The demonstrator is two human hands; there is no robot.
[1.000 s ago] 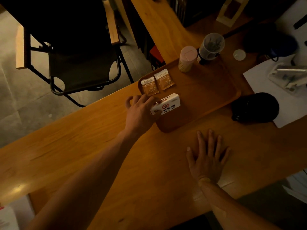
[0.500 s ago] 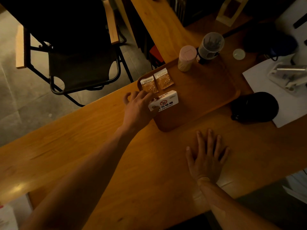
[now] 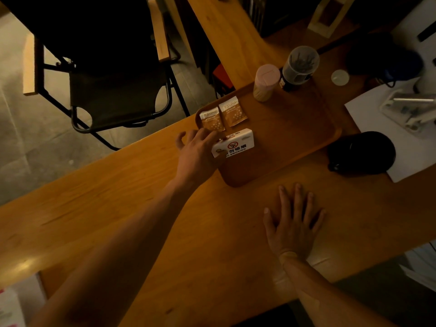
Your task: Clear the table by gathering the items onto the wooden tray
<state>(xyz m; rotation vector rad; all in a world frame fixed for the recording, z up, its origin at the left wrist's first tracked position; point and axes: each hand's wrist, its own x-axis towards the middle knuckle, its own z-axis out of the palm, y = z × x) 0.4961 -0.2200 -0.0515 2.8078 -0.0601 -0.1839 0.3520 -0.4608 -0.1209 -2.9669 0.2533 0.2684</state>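
Head view, dim warm light. Far left: black folding chair [image 3: 113, 90] with wooden armrests, on the floor beyond the wooden table [image 3: 118, 208]. White paper item at bottom-left corner, too cropped to identify.

Left hand [image 3: 195, 154] reaches across the table to the tray's near-left edge; fingers loosely spread, fingertips against the left end of the no-smoking sign [image 3: 233, 143]. Can't tell whether it is gripping or just touching. Sign is a white block with a red prohibition symbol, lying on the wooden tray [image 3: 295, 133] at its near-left part.

Just behind the sign, two brown sachets [image 3: 223, 115] lie flat side by side in the tray's left corner, close to the fingertips. At the tray's far edge: pink-lidded toothpick holder [image 3: 265, 82], upright, and just beside it on the right a dark bottle with a clear cup over its top [image 3: 298, 64]. Middle and right of the tray are bare wood.

Right hand [image 3: 292, 223] flat on the table, palm down, fingers spread, holding nothing, near the tray's near corner but apart from it.

Right of the tray, off it: small round clear lid [image 3: 339, 77] on the table; black round object [image 3: 362, 153] just beside the tray's right edge, partly on a white sheet [image 3: 377, 119]. On that sheet, a clear plastic item [image 3: 410, 109], unclear what.
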